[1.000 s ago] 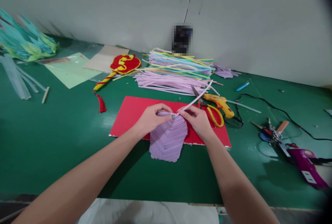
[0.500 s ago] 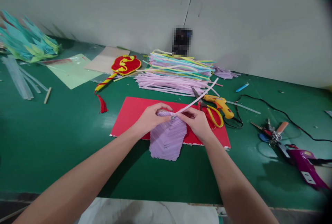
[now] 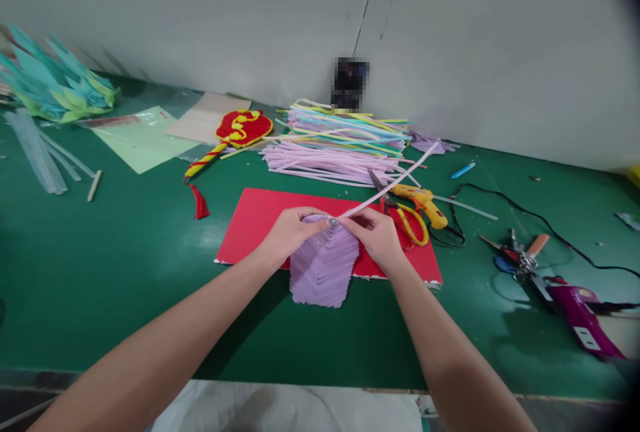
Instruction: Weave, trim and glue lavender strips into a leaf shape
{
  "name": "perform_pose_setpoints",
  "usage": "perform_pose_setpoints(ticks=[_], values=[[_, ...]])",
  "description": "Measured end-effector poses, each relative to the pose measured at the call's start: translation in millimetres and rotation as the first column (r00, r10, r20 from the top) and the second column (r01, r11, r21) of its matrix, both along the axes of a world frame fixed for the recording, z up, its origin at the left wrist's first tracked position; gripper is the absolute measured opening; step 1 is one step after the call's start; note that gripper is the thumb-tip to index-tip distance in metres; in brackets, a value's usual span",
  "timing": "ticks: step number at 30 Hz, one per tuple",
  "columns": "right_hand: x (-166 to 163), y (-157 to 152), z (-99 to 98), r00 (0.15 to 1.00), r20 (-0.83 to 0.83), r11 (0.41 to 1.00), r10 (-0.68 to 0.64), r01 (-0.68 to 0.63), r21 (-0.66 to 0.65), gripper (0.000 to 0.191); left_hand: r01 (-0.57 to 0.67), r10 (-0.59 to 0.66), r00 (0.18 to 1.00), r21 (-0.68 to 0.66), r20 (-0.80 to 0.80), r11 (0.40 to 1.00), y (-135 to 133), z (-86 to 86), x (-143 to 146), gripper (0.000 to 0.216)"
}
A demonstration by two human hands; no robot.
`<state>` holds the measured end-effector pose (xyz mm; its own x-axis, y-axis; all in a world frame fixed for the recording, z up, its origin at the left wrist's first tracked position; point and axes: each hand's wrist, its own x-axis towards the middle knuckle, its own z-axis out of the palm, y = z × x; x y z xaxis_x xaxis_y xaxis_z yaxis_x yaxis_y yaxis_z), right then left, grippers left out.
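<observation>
A lilac piece of slanted strips meeting in a V pattern hangs over the near edge of a red board. My left hand pinches its top edge between thumb and fingers. Close beside it, my right hand grips a pale pink pipe cleaner at the top of the piece. The free length of that pipe cleaner slants up to the right. Yellow-handled scissors lie on the board by my right hand. My fingertips partly cover where the pipe cleaner meets the piece.
Behind the board lies a pile of pipe cleaners. A yellow glue gun is to the right, with a purple tool and keys farther over. A red fan-shaped ornament and clear sticks lie left.
The free end of the pipe cleaner has swung slightly right and now curves more. Both hands stay pinched at nearly the same spot.
</observation>
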<state>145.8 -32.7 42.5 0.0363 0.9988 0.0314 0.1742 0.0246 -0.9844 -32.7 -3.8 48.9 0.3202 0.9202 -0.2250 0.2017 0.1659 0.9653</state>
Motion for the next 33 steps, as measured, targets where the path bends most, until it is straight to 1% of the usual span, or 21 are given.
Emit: perform_pose_setpoints(ticks=[4, 9, 15, 17, 19, 20, 21, 22, 23, 25, 26, 27, 29, 31, 33], values=[[0, 1, -1.0, 1.000, 0.015, 1.000, -0.017, 0.016, 0.024, 0.019, 0.004, -0.004, 1.000, -0.017, -0.006, 1.000, -1, 2.8, -1, 0.023], [0, -1, -0.3, 0.999, 0.032, 0.999, -0.020, 0.019, 0.029, 0.022, -0.015, 0.016, 1.000, -0.073, 0.009, 0.997, -4, 6.4, -1, 0.029], [0, 2, 1.8, 0.997, 0.079, 0.999, 0.008, -0.011, 0.043, 0.025, -0.044, 0.044, 0.999, -0.049, -0.009, 0.998, -5, 6.5, 0, 0.029], [7, 3, 6.6, 0.993, 0.106, 0.999, -0.044, 0.040, 0.037, 0.030, -0.060, 0.058, 0.998, -0.046, -0.030, 0.997, -4, 6.3, 1, 0.027], [20, 2, 12.8, 0.968, 0.186, 0.985, -0.170, 0.163, 0.052, 0.035, -0.070, 0.068, 0.996, -0.050, -0.052, 0.996, -3, 6.4, 1, 0.026], [29, 0, 15.5, 0.934, 0.268, 0.971, -0.237, 0.224, 0.078, 0.035, -0.075, 0.071, 0.996, -0.053, -0.061, 0.996, -3, 6.3, 1, 0.026], [39, -2, 17.5, 0.876, 0.368, 0.950, -0.312, 0.285, 0.129, 0.033, -0.078, 0.074, 0.995, -0.056, -0.066, 0.995, -2, 6.2, 1, 0.026], [49, -4, 18.3, 0.786, 0.492, 0.927, -0.375, 0.330, 0.181, 0.030, -0.080, 0.076, 0.995, -0.059, -0.067, 0.995, -2, 6.0, 1, 0.027], [58, -7, 17.9, 0.688, 0.612, 0.919, -0.390, 0.334, 0.210, 0.028, -0.082, 0.078, 0.995, -0.060, -0.064, 0.995, -1, 5.7, 1, 0.027], [73, -12, 13.9, 0.495, 0.786, 0.911, -0.371, 0.356, 0.206, 0.028, -0.083, 0.080, 0.995, -0.058, -0.053, 0.995, -1, 5.1, 0, 0.029], [77, -14, 11.0, 0.434, 0.840, 0.918, -0.326, 0.358, 0.172, 0.030, -0.080, 0.077, 0.996, -0.057, -0.047, 0.995, -1, 5.0, 0, 0.030], [79, -14, 8.0, 0.402, 0.877, 0.929, -0.265, 0.349, 0.121, 0.032, -0.078, 0.076, 0.996, -0.057, -0.042, 0.995, -1, 5.1, 0, 0.030], [77, -11, 3.5, 0.368, 0.914, 0.941, -0.169, 0.337, 0.038, 0.036, -0.077, 0.075, 0.997, -0.061, -0.035, 0.995, -1, 6.2, -1, 0.031], [71, -6, 2.4, 0.370, 0.921, 0.935, -0.119, 0.353, -0.021, 0.038, -0.089, 0.087, 0.996, -0.070, -0.029, 0.994, -2, 8.4, -1, 0.032], [66, -2, 4.3, 0.395, 0.914, 0.917, -0.095, 0.391, -0.074, 0.037, -0.108, 0.107, 0.994, -0.082, -0.017, 0.991, -1, 11.3, -1, 0.032]])
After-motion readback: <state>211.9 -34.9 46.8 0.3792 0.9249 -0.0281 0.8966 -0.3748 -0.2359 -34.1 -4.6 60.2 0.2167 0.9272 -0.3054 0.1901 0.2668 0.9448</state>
